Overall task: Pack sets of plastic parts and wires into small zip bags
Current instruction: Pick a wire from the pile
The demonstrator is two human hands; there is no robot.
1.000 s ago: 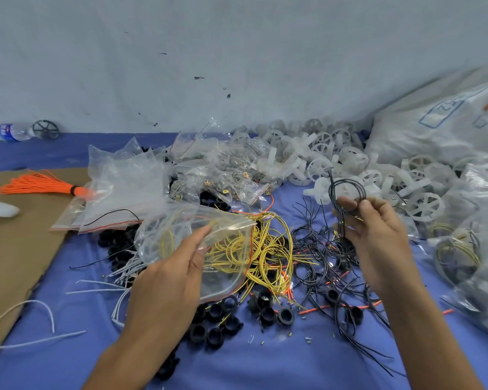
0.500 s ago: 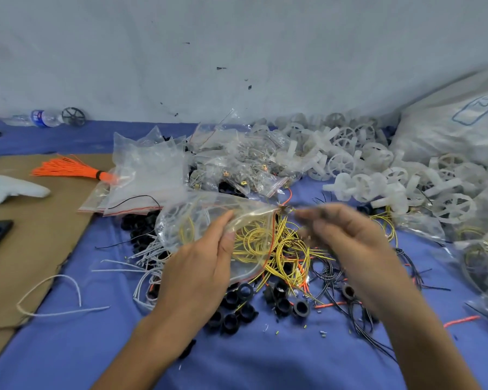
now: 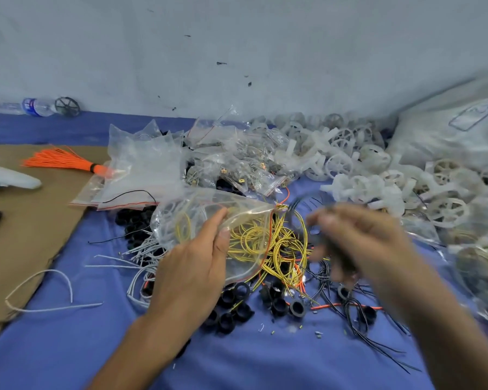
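My left hand [image 3: 189,271] pinches one bag [image 3: 192,209], its mouth just beside my right hand [image 3: 358,237]. The right hand is blurred, so I can't tell its grip.

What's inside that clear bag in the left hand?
Through the zip bag held by the left hand, a yellow wire loop and, faintly, a pale plastic part show. The hand covers its lower part, and whether the other yellow wires lie inside or underneath is unclear.
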